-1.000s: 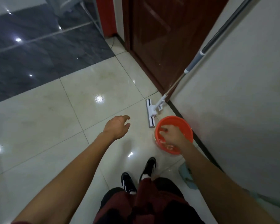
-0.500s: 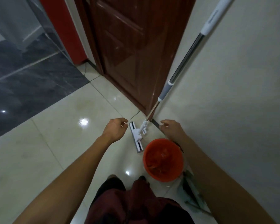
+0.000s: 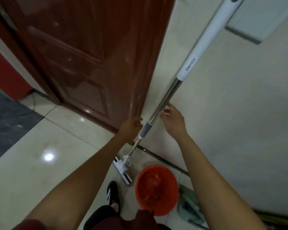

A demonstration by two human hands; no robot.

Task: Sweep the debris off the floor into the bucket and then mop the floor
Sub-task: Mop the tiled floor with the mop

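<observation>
A flat mop (image 3: 166, 97) leans against the cream wall, its white head (image 3: 122, 171) on the tiled floor. The pole has a steel shaft, a grey collar and a white upper grip. My left hand (image 3: 131, 127) is just left of the grey collar, fingers loosely curled and holding nothing. My right hand (image 3: 171, 119) is just right of the steel shaft, fingers spread beside it without gripping. An orange bucket (image 3: 173, 193) with reddish debris inside stands on the floor by the wall, below my right forearm.
A dark brown wooden door (image 3: 83, 60) fills the upper left, right beside the mop. A pale green dustpan or brush (image 3: 189, 206) lies between bucket and wall. My black shoe (image 3: 112, 192) stands left of the bucket. Glossy cream floor tiles (image 3: 40, 171) spread left.
My view rose and moved closer to the wall. Both hands lifted from bucket and floor height up to the mop pole, the right hand leaving the bucket.
</observation>
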